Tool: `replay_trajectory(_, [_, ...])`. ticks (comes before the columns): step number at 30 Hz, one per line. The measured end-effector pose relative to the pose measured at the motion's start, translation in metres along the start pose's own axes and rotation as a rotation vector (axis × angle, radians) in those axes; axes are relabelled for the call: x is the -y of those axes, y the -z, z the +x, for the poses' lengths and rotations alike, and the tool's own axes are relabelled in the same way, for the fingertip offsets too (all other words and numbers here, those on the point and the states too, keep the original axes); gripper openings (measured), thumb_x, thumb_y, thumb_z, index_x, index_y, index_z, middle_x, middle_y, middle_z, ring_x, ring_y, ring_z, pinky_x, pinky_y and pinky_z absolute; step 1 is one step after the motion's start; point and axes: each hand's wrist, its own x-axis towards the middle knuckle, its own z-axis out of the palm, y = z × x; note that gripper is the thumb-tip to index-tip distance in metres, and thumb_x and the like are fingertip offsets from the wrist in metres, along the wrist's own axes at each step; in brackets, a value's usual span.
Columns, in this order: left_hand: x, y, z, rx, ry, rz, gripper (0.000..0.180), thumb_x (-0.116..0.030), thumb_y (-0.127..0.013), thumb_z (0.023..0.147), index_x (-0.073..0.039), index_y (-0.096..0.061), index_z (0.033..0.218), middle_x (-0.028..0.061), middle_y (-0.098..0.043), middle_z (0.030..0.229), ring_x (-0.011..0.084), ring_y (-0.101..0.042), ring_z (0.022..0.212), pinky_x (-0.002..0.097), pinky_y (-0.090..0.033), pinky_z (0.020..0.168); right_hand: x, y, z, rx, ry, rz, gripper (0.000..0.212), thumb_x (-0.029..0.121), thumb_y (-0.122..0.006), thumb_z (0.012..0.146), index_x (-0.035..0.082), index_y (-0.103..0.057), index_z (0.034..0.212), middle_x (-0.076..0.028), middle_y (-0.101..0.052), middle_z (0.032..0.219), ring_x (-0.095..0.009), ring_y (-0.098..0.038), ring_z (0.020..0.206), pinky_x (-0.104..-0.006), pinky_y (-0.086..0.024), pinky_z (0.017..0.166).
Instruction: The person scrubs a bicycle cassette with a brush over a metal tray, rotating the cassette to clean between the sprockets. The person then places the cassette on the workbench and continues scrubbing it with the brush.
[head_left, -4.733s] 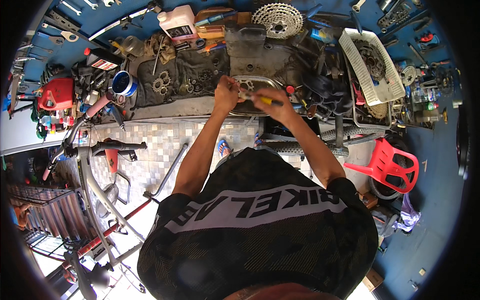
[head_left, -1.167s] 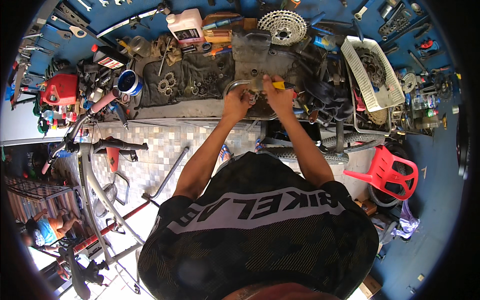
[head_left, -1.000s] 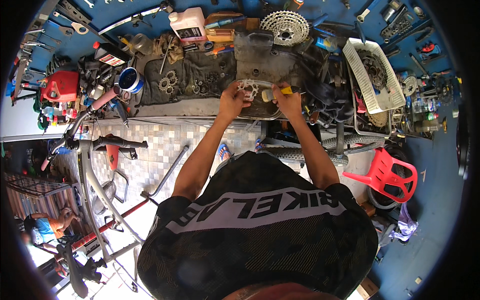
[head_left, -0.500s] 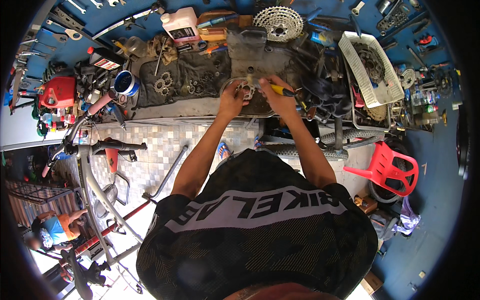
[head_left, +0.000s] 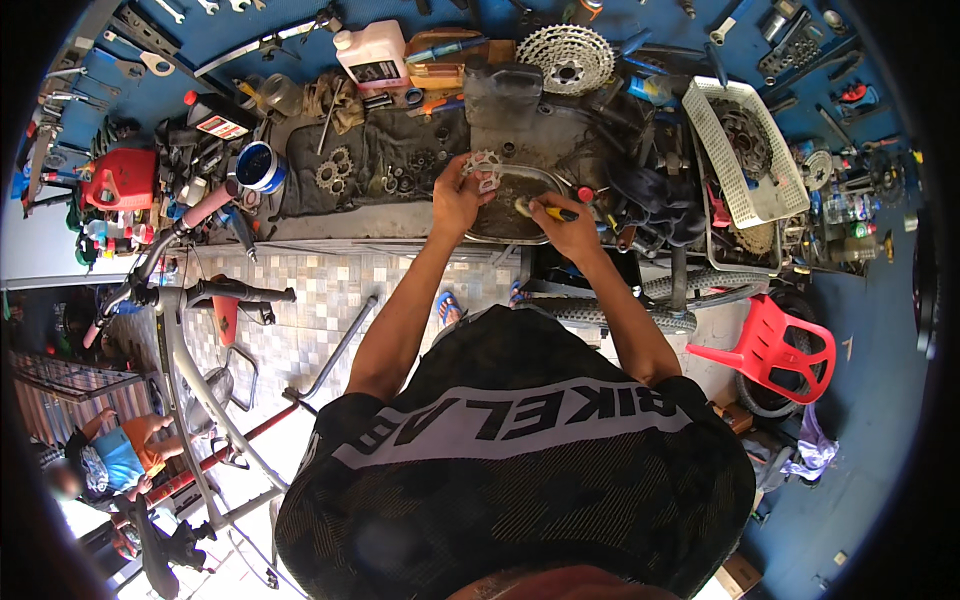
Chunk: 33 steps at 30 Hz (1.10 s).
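Observation:
My left hand (head_left: 457, 202) pinches a silvery toothed sprocket (head_left: 486, 172) and holds it up over the left side of a metal tray (head_left: 552, 181). In my right hand (head_left: 572, 232) is a brush (head_left: 562, 213) with a yellow and black handle. Its pale bristle end points left, low over the dark wet-looking bottom of the tray; I cannot tell whether it touches. Left of the tray, more sprockets (head_left: 334, 172) and small metal parts (head_left: 400, 180) lie on a dark cloth (head_left: 295, 190).
A large cassette (head_left: 565, 58) leans at the back near a pinkish jug (head_left: 372, 55). A white basket (head_left: 700, 120) with cogs stands right, past dark rags (head_left: 655, 190). A blue-rimmed tub (head_left: 260, 167) is left. A bicycle frame (head_left: 185, 350) and red chair (head_left: 770, 345) flank me; a person sits lower left.
The brush has come away from the sprocket and moved down toward the tray's bottom with my right hand. My left hand has raised the sprocket slightly, up and to the left.

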Motion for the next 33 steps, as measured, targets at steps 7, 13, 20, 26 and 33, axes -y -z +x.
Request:
replay_trajectory(7, [0.007,-0.001,0.001,0.036,0.203,-0.023,0.035,-0.009,-0.047,0.111,0.0,-0.055,0.144,0.0159,-0.073,0.117,0.0257,-0.076,0.101,0.0387,-0.066,0.08,0.054,0.006,0.007,0.207,-0.05,0.219,0.027,0.034,-0.076,0.096,0.01,-0.079,0.109,-0.009,-0.078,0.095,-0.02,-0.076,0.092,-0.0364,-0.056,0.084])
replay_trajectory(13, [0.006,0.003,-0.002,0.045,0.246,0.108,0.027,-0.009,-0.048,0.11,0.0,-0.057,0.134,0.017,-0.071,0.114,0.0272,-0.077,0.092,0.0385,-0.068,0.071,0.031,0.018,0.019,0.114,0.201,0.126,0.024,0.022,-0.079,0.097,0.002,-0.078,0.111,-0.011,-0.077,0.096,-0.017,-0.073,0.087,-0.031,-0.055,0.077])
replay_trajectory(20, [0.012,0.001,0.0,-0.027,0.223,0.072,0.02,-0.006,-0.055,0.107,0.003,-0.057,0.125,0.019,-0.071,0.11,0.0286,-0.079,0.082,0.0397,-0.067,0.056,0.016,0.028,0.02,0.124,0.141,0.183,0.023,0.019,-0.082,0.094,0.003,-0.078,0.109,-0.013,-0.077,0.101,-0.022,-0.073,0.092,-0.0348,-0.056,0.081])
replay_trajectory(26, [0.021,0.002,0.002,0.04,0.089,0.201,0.027,-0.012,-0.054,0.109,-0.001,-0.05,0.133,0.0145,-0.067,0.101,0.0309,-0.078,0.076,0.0396,-0.068,0.063,0.031,0.022,0.007,0.152,0.234,0.187,0.024,0.021,-0.081,0.093,0.002,-0.078,0.108,-0.013,-0.078,0.102,-0.024,-0.075,0.094,-0.035,-0.057,0.085])
replay_trajectory(33, [0.009,0.007,-0.005,0.096,0.219,-0.051,0.034,-0.011,-0.057,0.109,-0.009,-0.05,0.142,0.0159,-0.07,0.112,0.0281,-0.078,0.081,0.0387,-0.067,0.064,0.005,0.038,0.007,0.215,0.152,-0.108,0.032,0.036,-0.076,0.094,0.008,-0.078,0.11,-0.014,-0.078,0.108,-0.031,-0.076,0.098,-0.0417,-0.057,0.086])
